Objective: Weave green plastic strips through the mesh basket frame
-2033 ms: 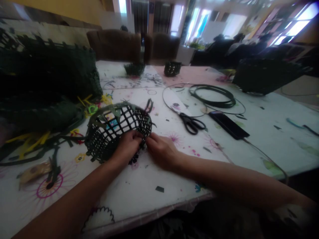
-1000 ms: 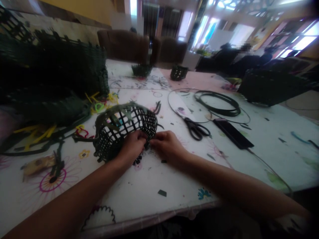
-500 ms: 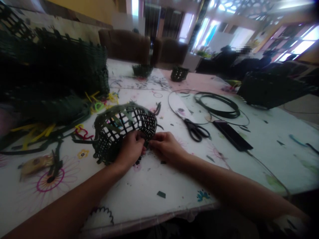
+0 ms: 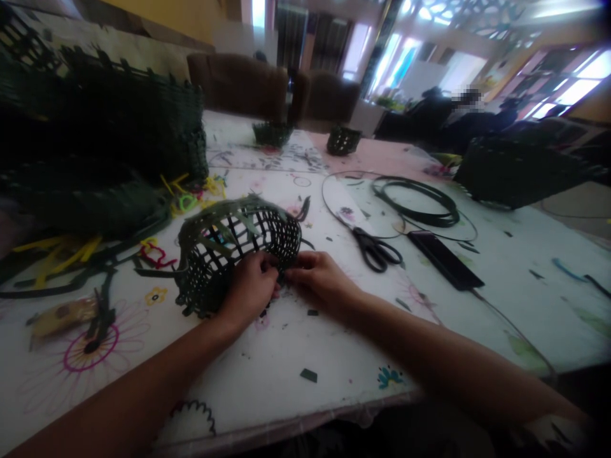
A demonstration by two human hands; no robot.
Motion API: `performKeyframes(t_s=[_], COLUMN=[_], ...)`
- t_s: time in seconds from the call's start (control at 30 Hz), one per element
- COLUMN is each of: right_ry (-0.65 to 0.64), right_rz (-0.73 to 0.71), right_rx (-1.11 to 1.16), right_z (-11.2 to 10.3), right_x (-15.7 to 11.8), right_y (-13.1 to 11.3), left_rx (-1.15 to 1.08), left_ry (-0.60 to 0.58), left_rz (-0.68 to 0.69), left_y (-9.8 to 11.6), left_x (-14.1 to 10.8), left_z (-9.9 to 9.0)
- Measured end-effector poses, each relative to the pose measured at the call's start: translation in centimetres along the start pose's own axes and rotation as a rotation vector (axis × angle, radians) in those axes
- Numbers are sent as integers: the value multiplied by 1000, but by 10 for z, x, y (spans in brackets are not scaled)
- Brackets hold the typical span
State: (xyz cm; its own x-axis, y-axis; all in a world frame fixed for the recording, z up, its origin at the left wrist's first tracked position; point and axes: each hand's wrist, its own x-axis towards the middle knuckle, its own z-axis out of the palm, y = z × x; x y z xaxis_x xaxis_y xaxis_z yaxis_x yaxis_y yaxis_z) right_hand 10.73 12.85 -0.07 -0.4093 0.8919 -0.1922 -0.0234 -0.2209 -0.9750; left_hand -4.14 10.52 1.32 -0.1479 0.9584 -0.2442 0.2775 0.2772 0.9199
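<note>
A dark green woven basket (image 4: 281, 238) with an open lattice lies tilted on the flowered tablecloth (image 4: 267, 394), loose strips sticking out at its sides. My left hand (image 4: 252, 283) reaches over its near edge, fingers closed on the rim. Against the basket's lower right edge, my right hand (image 4: 319, 277) has thumb and fingers pinched together at the weave. The fingertips of both hands are close to each other, and the strip ends between them are too dark to make out.
Black scissors (image 4: 375, 248), a phone (image 4: 443, 261) with a cable and a coil of strip (image 4: 415, 200) lie to the right. Large dark baskets (image 4: 143, 121) and yellow strips (image 4: 62, 254) fill the left. Two small baskets stand farther back; another large one is at right.
Both hands keep their hold at the basket's edge, with only a slight shift of the fingers. The view has moved very slightly.
</note>
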Motion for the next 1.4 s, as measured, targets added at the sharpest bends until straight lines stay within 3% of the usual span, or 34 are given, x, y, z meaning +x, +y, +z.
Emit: performKeyframes(t_s=[0.23,0.37,0.57,0.63,0.77,0.97,1.2,1.33,1.4], right_ry=[-15,-2,142,91,-115,-11,34,7,-14], right_rz=[-21,-57,-117,-70,12,-203,-169,-175,-179], right_rx=[17,-116,-332,-287,-152,-282,-340,-277,-264], right_z=[-4,-2,3,-1,-18,-21,-17,-18,-18], right_x=[4,2,5,7,9,-1,-10,-9,-8], right_y=[4,4,6,5,-3,-18,-22,-21,-19], left_rx=[-1,-1,24,69,278,612,697,818,961], left_ry=[-13,-11,-18,-14,-67,-130,-89,-111,-65], left_rz=[7,13,26,67,201,640,816,927,982], left_y=[1,-1,-4,-6,-7,-4,11,14,10], left_x=[0,2,6,6,5,7,-2,-7,-8], left_z=[0,0,2,1,-8,-32,-52,-53,-50])
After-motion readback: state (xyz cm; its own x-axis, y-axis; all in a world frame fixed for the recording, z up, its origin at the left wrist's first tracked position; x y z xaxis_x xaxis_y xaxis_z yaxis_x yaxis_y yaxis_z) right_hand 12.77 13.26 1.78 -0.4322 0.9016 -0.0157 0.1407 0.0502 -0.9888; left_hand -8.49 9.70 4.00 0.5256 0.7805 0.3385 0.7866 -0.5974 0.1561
